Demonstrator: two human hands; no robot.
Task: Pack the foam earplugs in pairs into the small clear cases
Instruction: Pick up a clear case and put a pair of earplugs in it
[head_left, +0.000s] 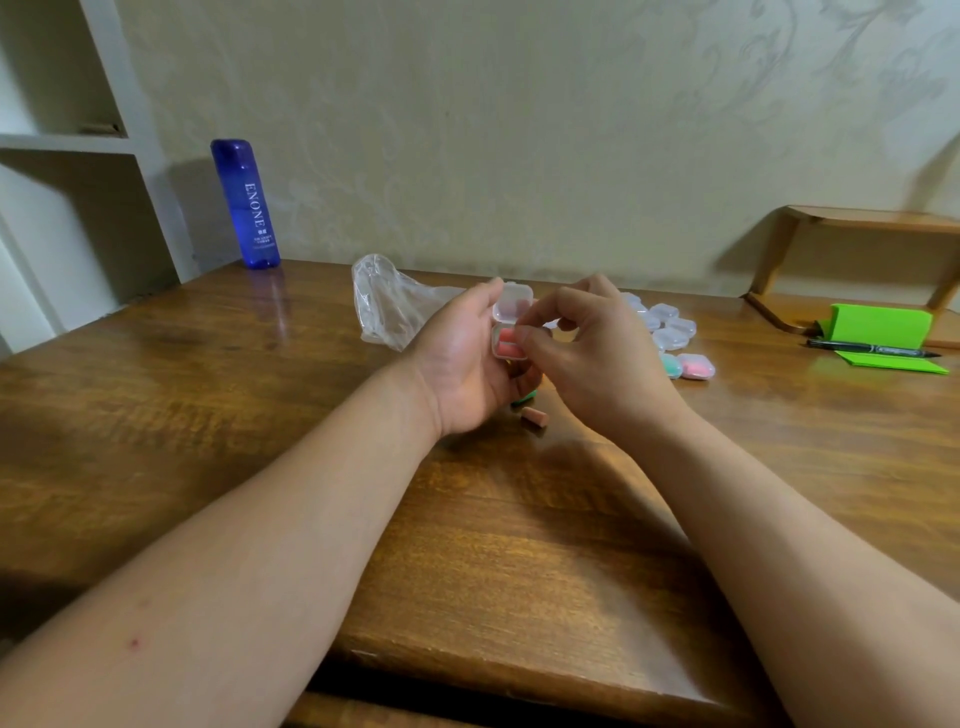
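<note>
Your left hand (467, 361) is gripping an open clear case (511, 304) above the tabletop (234, 415), pink earplugs (506, 344) lying inside. Your right hand (597, 356) is pinching its front rim with curled fingers (537, 318); one loose earplug (535, 417) is lying beneath.

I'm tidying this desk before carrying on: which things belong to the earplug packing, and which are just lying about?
Job: open case in left hand, loose earplug, empty cases, filled cases.
Lying about: blue bottle, black pen, green paper, wooden shelf.

Wooden table (208, 415) bears blue bottle (245, 203), plastic bag (387, 306), clear cases (670, 325), loose earplug (535, 417), pen (872, 349).
</note>
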